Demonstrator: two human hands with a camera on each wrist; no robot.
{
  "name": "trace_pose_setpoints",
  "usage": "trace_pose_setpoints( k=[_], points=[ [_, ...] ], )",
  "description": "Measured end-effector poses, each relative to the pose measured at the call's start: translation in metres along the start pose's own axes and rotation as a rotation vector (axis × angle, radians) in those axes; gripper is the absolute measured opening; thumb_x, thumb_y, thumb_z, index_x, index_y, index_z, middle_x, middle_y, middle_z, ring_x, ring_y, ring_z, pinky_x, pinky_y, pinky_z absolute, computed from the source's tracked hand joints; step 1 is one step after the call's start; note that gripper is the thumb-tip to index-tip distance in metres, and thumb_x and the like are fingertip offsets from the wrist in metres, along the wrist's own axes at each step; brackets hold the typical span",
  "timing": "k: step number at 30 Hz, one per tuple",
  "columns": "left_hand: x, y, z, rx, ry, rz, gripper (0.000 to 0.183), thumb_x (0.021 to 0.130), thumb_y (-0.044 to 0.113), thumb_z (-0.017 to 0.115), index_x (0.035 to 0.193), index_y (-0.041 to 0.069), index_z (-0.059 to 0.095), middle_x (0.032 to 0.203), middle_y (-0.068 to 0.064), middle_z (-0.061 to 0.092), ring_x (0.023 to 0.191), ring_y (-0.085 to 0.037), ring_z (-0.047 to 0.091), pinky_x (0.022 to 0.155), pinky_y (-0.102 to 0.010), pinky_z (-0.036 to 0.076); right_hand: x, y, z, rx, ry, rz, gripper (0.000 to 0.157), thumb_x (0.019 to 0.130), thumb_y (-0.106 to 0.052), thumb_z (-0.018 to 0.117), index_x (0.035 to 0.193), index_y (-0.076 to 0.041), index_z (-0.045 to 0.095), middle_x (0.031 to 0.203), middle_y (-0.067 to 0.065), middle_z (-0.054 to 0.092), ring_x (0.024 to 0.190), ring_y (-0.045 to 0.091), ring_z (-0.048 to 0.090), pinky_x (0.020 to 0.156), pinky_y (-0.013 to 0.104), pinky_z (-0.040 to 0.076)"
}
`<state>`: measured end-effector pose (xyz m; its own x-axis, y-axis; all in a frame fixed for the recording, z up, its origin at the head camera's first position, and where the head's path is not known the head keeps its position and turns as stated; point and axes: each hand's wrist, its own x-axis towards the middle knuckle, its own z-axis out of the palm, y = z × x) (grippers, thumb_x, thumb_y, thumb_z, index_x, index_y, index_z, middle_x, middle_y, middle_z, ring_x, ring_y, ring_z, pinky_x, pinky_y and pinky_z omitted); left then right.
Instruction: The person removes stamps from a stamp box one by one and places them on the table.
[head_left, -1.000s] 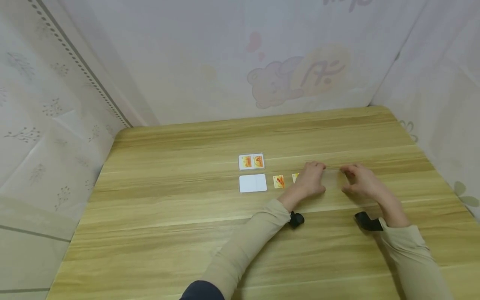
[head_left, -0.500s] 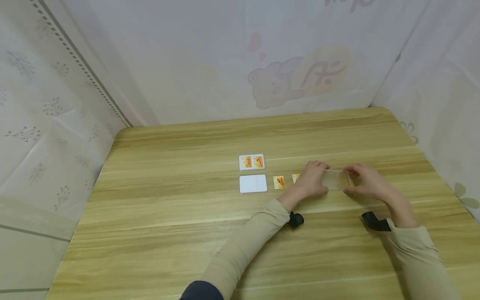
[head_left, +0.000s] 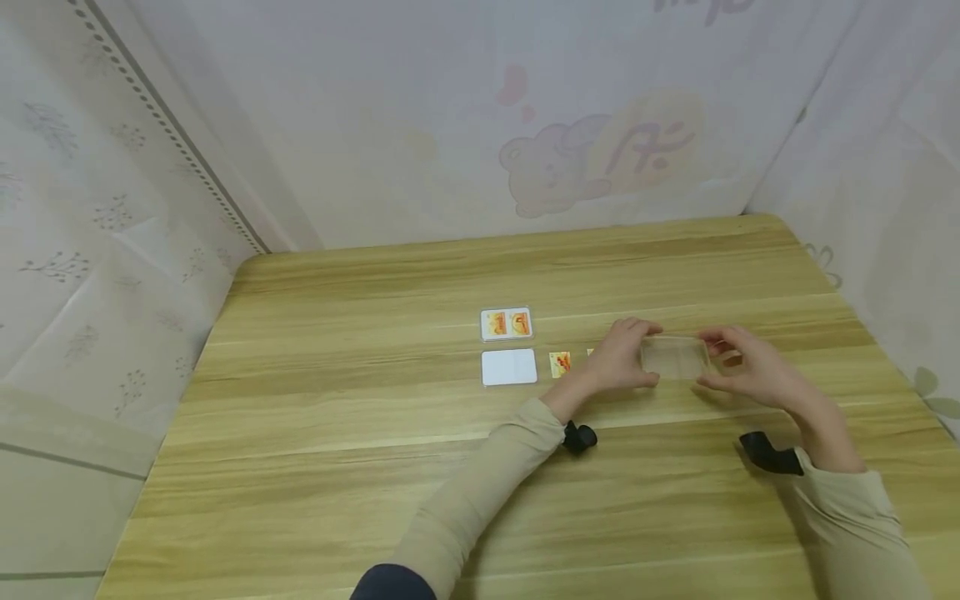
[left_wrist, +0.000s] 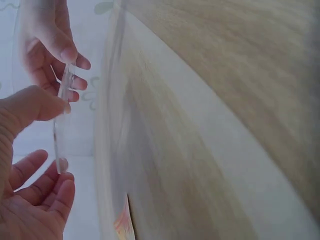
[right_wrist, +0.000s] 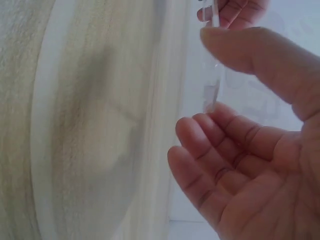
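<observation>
A thin, clear plastic rectangle (head_left: 675,360) spans the space between both hands over the right half of the table. My left hand (head_left: 621,356) pinches its left end, thumb on the near edge and fingers on the far one. The right hand (head_left: 753,367) holds the other end the same way. Seen edge-on in the left wrist view, the clear piece (left_wrist: 59,137) is held off the tabletop. Just left of the left hand lies a small orange picture card (head_left: 560,364); another yellow card (head_left: 590,352) is mostly hidden behind that hand.
Farther left on the wooden table (head_left: 337,400) lies a white rounded rectangle (head_left: 508,367). Behind it sits a clear-edged white holder (head_left: 506,323) with two orange pictures. Patterned curtains hang behind the table and at both sides.
The right hand has shifted right, and the clear piece has turned from a thin edge to show its broad face. The left hand has stayed nearly in place.
</observation>
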<state>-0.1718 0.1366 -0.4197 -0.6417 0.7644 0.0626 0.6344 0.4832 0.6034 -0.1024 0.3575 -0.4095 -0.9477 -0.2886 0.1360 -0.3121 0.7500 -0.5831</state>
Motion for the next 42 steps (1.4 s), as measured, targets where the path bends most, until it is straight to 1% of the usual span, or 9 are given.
trace_pose_setpoints(
  k=[3,7,12,20,27,32,35,39,42],
  points=[
    [-0.002,-0.003,-0.001,-0.033,0.016,0.022,0.065,0.076,0.021,0.076,0.133,0.005,0.047,0.132,-0.006,0.050,0.122,-0.017,0.042,0.101,-0.015,0.028,-0.001,0.001,0.001,0.030,0.018,-0.026,0.055,0.069,0.000,0.080,0.116,0.010,0.053,0.101,0.019,0.057,0.090,-0.002,0.046,0.072,0.015,0.046],
    [-0.005,-0.005,-0.004,-0.072,0.040,0.054,0.064,0.077,0.019,0.076,0.132,0.003,0.047,0.130,-0.007,0.052,0.119,-0.017,0.044,0.099,-0.016,0.029,-0.002,0.000,0.002,0.043,0.045,-0.047,0.057,0.067,0.004,0.080,0.117,0.009,0.053,0.102,0.019,0.057,0.090,-0.006,0.046,0.072,0.012,0.045],
    [-0.008,-0.007,-0.009,-0.079,0.067,0.080,0.065,0.076,0.020,0.077,0.132,0.002,0.047,0.128,-0.007,0.054,0.115,-0.016,0.047,0.096,-0.014,0.031,0.001,-0.003,0.002,0.053,0.071,-0.053,0.059,0.064,0.008,0.080,0.117,0.008,0.054,0.102,0.015,0.058,0.090,-0.004,0.048,0.072,0.012,0.045],
    [-0.010,-0.007,-0.017,-0.154,0.101,0.122,0.065,0.075,0.015,0.077,0.131,0.000,0.048,0.127,-0.012,0.054,0.112,-0.021,0.049,0.090,-0.012,0.035,0.004,-0.008,0.000,0.077,0.105,-0.091,0.063,0.061,0.012,0.080,0.118,0.008,0.053,0.100,-0.009,0.053,0.087,-0.001,0.052,0.072,0.010,0.044],
    [-0.015,-0.009,-0.024,-0.181,0.142,0.165,0.063,0.074,0.012,0.077,0.129,-0.003,0.049,0.126,-0.014,0.054,0.111,-0.024,0.049,0.090,-0.015,0.038,0.008,-0.016,-0.001,0.127,0.108,-0.128,0.060,0.064,0.012,0.079,0.117,0.010,0.053,0.104,-0.007,0.054,0.088,0.002,0.053,0.075,0.008,0.043],
    [-0.021,-0.011,-0.030,-0.190,0.152,0.162,0.064,0.074,0.012,0.077,0.129,-0.003,0.048,0.125,-0.015,0.054,0.111,-0.027,0.049,0.090,-0.014,0.038,0.012,-0.020,0.002,0.146,0.121,-0.150,0.058,0.064,0.013,0.078,0.117,0.010,0.053,0.105,-0.014,0.053,0.088,0.004,0.054,0.075,0.008,0.044],
    [-0.024,-0.013,-0.033,-0.201,0.167,0.170,0.064,0.074,0.011,0.077,0.129,-0.004,0.048,0.123,-0.016,0.054,0.110,-0.027,0.050,0.089,-0.015,0.038,0.014,-0.022,0.004,0.162,0.126,-0.155,0.059,0.064,0.013,0.077,0.118,0.011,0.053,0.104,-0.009,0.055,0.089,0.002,0.054,0.076,0.009,0.044],
    [-0.028,-0.016,-0.036,-0.221,0.187,0.181,0.064,0.073,0.010,0.077,0.128,-0.005,0.049,0.123,-0.016,0.055,0.110,-0.026,0.050,0.090,-0.016,0.038,0.017,-0.025,0.007,0.198,0.127,-0.162,0.060,0.064,0.015,0.076,0.119,0.010,0.052,0.104,0.006,0.057,0.090,0.001,0.053,0.076,0.010,0.044],
    [-0.032,-0.019,-0.038,-0.239,0.188,0.181,0.064,0.073,0.010,0.076,0.129,-0.005,0.048,0.124,-0.016,0.054,0.113,-0.026,0.049,0.091,-0.015,0.037,0.020,-0.028,0.010,0.224,0.127,-0.176,0.062,0.064,0.017,0.076,0.121,0.010,0.052,0.106,0.009,0.057,0.091,0.002,0.053,0.077,0.010,0.044]
  ],
)
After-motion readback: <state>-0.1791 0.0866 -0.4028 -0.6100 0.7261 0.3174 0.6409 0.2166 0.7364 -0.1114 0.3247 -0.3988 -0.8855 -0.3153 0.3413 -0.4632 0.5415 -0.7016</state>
